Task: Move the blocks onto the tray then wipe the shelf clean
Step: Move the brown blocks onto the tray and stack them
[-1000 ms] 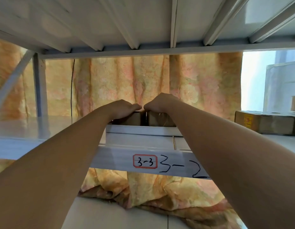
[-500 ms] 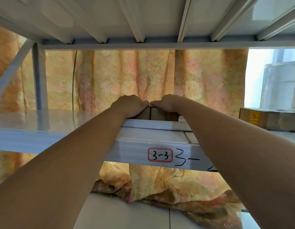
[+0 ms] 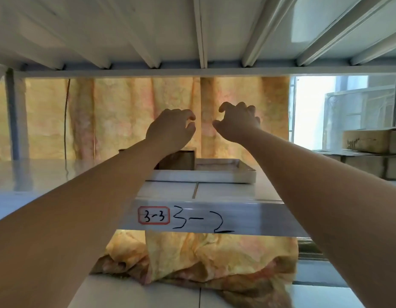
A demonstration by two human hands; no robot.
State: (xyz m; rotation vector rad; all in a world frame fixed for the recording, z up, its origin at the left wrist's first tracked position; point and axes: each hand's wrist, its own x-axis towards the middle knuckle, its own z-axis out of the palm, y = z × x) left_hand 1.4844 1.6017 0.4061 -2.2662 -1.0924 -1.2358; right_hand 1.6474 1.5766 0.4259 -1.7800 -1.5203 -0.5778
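A shallow white tray (image 3: 203, 176) rests on the white metal shelf (image 3: 226, 192). Brown wooden blocks (image 3: 178, 160) stand in the tray's left part, partly hidden behind my left forearm. My left hand (image 3: 170, 130) hovers above the blocks with curled fingers and holds nothing. My right hand (image 3: 238, 122) is raised over the tray's right side, fingers apart and bent, also holding nothing. The right half of the tray shows bare bottom.
The shelf's front beam carries a label (image 3: 153, 215) reading 3-3 and handwriting 3-2. A yellow patterned curtain (image 3: 126, 116) hangs behind and piles on the floor. Cardboard boxes (image 3: 370, 141) sit at the right. The upper shelf's ribs (image 3: 201, 32) are close overhead.
Both hands were pressed down on the blocks in the tray. They have let go and lifted clear, fingers opening. The blocks stay in the tray.
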